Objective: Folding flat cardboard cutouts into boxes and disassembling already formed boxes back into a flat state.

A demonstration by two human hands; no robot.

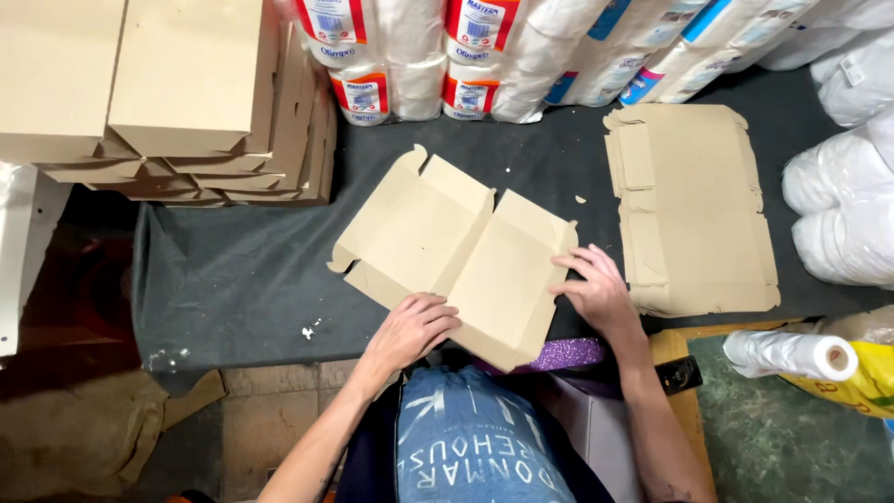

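Note:
A flat brown cardboard box blank (447, 247) lies partly folded on the dark grey cloth (233, 270), its near half raised off the cloth. My left hand (410, 328) presses on the blank's near left edge with fingers curled over it. On the right flap rests my right hand (596, 289), fingers spread. Both hands touch the same blank.
A pile of flat blanks (694, 205) lies to the right. Folded cardboard boxes (177, 93) are stacked at the back left. Wrapped paper roll packs (503, 51) line the back, white plastic bags (838, 196) crowd the right, and a plastic bag roll (792, 354) lies near right.

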